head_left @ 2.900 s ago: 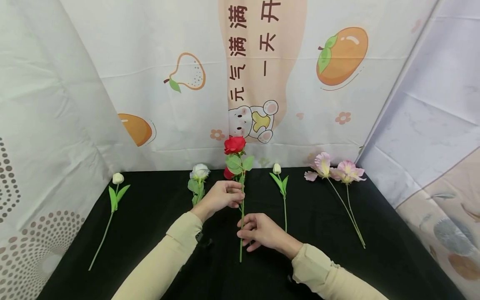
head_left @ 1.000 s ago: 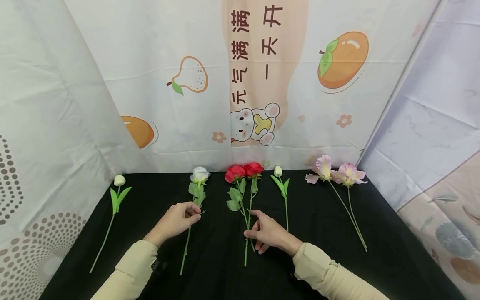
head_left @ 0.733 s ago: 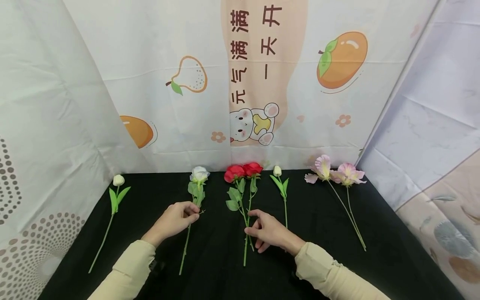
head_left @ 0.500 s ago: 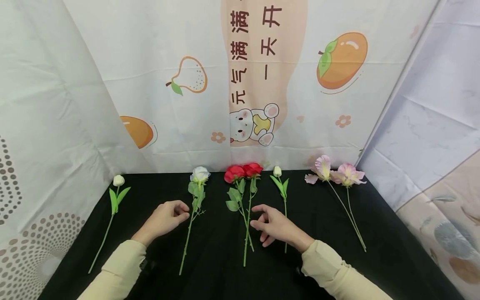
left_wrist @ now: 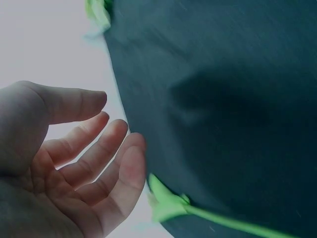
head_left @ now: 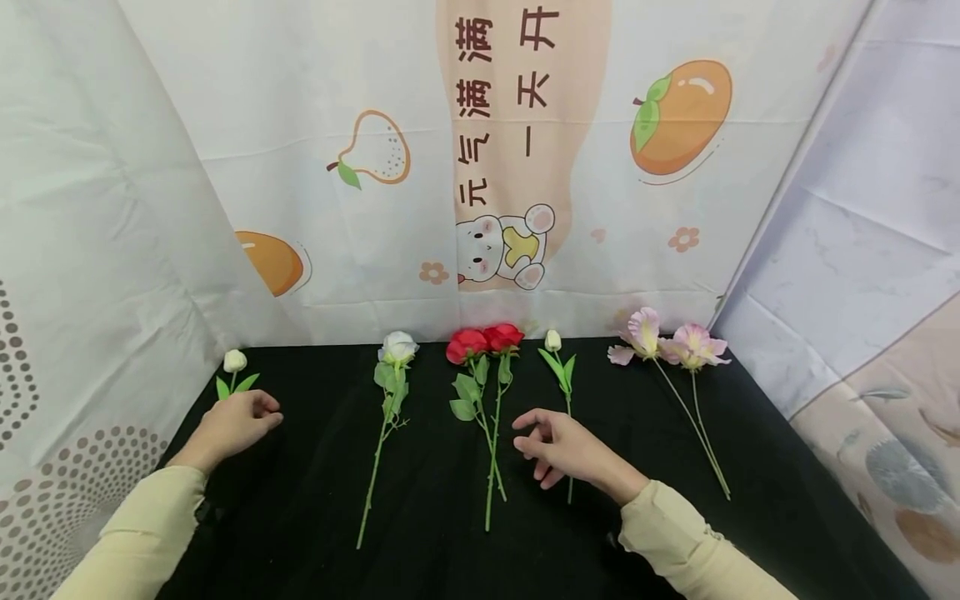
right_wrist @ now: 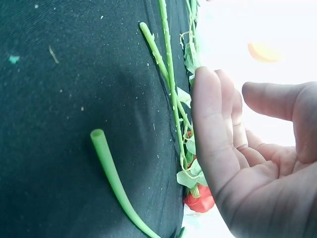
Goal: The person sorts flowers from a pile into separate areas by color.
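At the far left, my left hand hovers over a white tulip, covering its stem in the head view. In the left wrist view its fingers are loosely bent with a gap to the thumb, and the tulip's green leaves lie beyond the fingertips. My right hand is held loosely over the stem of a second white tulip, gripping nothing. Left of it lie two red roses, one beside the other, their stems crossed. The right wrist view shows these crossed stems just past the fingers.
A white rose lies between the left tulip and the red roses. Two pink flowers with long stems lie at the right. All rest on a black cloth, with printed curtains behind and at both sides.
The left hand put down a red rose beside the other, touched the white rose, then moved left to the tulip. The right hand let go of the rose stems and drew back right.
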The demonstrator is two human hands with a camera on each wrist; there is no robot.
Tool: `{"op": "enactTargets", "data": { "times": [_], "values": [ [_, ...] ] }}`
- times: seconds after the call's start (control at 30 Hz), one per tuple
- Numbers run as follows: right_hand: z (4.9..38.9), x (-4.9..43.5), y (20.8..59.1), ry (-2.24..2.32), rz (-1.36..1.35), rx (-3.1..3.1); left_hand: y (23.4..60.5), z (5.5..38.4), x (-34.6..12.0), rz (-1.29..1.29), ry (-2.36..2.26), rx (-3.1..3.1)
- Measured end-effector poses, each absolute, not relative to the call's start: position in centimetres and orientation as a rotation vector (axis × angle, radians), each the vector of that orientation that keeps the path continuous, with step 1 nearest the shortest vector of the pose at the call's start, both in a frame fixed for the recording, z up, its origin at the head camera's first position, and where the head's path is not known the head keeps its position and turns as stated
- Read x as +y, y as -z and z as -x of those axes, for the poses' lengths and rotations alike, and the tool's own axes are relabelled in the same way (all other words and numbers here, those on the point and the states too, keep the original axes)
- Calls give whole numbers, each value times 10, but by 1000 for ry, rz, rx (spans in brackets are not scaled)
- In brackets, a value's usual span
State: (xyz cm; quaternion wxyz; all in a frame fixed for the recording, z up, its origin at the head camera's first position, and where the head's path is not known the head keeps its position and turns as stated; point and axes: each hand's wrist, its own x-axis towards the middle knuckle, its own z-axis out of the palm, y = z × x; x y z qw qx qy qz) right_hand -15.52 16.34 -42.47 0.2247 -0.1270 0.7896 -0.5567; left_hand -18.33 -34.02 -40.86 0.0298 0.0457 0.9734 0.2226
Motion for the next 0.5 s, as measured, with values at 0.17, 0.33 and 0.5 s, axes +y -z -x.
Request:
{"op": "enactTargets", "data": {
  "times": [0.17,0.33,0.5],
  "values": [
    [156,166,426,1533,360,2178,416,180,-365,-65,-647,3003],
    [156,169,426,1528,355,2179,417,172,-378,-5,-697,2956],
    [155,173,427,1531,338,2176,418,166,-388,82,-774,2859]
  ]
}}
